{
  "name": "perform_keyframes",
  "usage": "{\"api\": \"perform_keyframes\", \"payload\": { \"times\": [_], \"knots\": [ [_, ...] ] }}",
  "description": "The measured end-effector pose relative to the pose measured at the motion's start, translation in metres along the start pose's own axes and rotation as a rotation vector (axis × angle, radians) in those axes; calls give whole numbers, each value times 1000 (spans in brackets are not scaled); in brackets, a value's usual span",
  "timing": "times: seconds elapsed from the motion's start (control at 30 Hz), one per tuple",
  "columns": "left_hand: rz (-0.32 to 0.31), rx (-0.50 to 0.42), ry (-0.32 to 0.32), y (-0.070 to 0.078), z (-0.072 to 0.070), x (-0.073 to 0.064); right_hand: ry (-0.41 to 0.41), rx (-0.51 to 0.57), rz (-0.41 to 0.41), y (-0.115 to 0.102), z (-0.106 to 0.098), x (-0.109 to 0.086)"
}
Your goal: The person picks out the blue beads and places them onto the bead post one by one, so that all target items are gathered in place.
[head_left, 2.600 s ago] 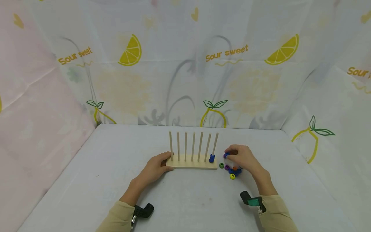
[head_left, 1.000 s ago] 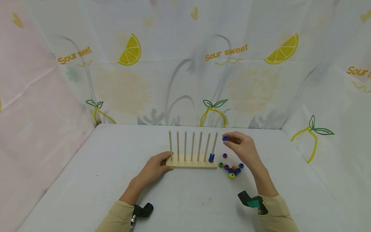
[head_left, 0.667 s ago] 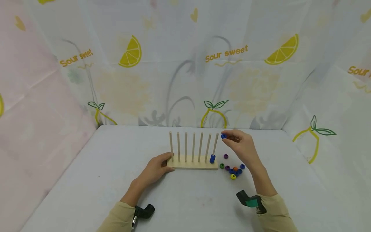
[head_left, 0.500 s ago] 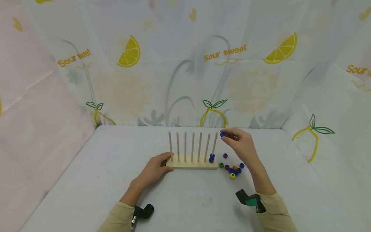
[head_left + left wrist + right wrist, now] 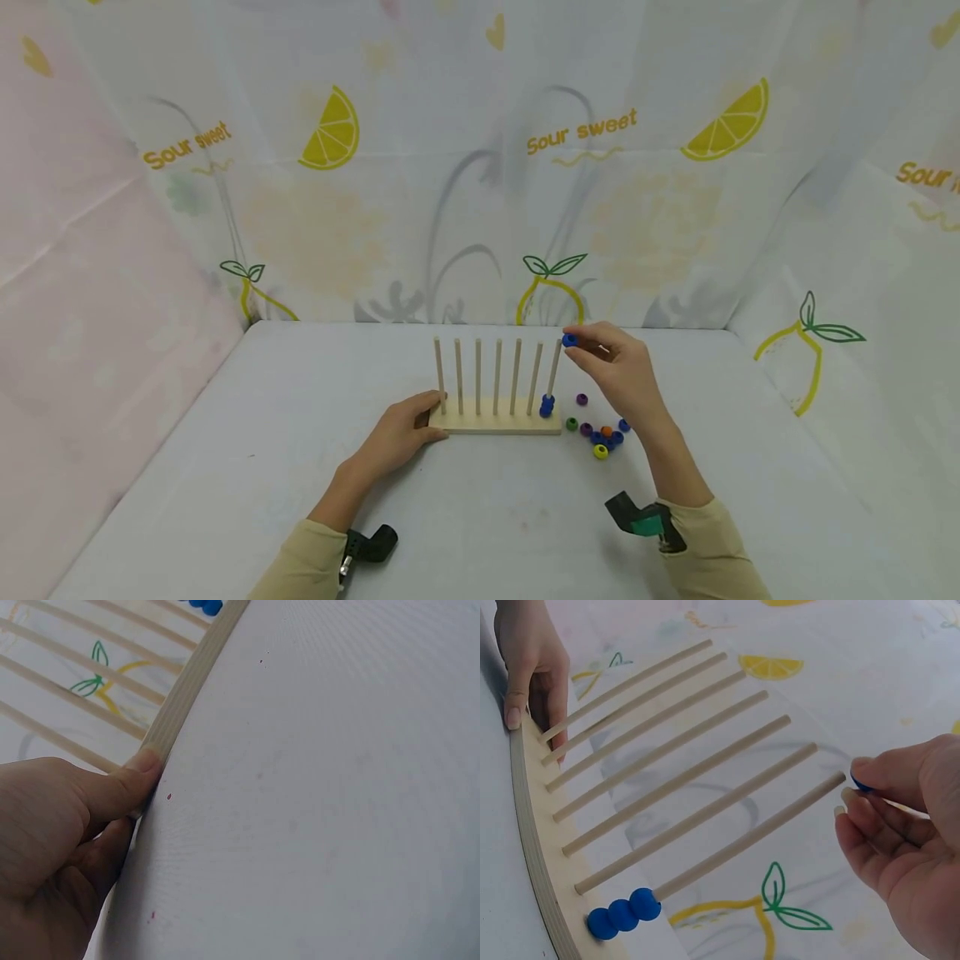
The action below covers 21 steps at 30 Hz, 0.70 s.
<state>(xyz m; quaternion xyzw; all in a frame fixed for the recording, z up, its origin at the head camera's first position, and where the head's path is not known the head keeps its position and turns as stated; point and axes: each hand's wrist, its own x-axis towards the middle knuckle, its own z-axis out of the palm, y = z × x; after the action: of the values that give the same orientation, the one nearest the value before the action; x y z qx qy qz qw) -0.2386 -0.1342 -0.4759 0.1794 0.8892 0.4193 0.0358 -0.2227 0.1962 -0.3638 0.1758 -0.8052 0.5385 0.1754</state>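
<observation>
A wooden base (image 5: 495,427) bears a row of upright pegs. My left hand (image 5: 397,432) grips its left end, thumb on the front edge and fingers behind, as the left wrist view shows. On the rightmost peg (image 5: 750,836) sit three blue beads (image 5: 624,915), stacked at the bottom. My right hand (image 5: 618,367) pinches another blue bead (image 5: 570,340) between thumb and fingertips, right beside the top of that peg. In the right wrist view the fingers hide most of this bead. The other pegs hold no beads.
Loose beads lie right of the base: a green one (image 5: 572,424), a yellow one (image 5: 601,452), an orange one (image 5: 606,431), two purple ones (image 5: 582,400) and several blue ones (image 5: 617,437). White cloth covers the table (image 5: 480,517); printed curtains (image 5: 420,208) stand behind it.
My right hand has lifted a blue bead from beside the loose pile, then moved it up and left to the rightmost peg's top. My left hand keeps its grip on the base.
</observation>
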Motion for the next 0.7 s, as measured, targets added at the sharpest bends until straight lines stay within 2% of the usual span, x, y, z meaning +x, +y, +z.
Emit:
{"api": "perform_keyframes", "payload": {
  "times": [0.13,0.53,0.7],
  "knots": [
    [-2,-7,-7,-1,1,1,20,6,-16,1,3,0],
    [11,1,-7,0,-2,0,33,-49,-49,-1,11,2],
    [-3,-1,-9,0,-1,0,56,-94,-76,-1,14,1]
  ]
}}
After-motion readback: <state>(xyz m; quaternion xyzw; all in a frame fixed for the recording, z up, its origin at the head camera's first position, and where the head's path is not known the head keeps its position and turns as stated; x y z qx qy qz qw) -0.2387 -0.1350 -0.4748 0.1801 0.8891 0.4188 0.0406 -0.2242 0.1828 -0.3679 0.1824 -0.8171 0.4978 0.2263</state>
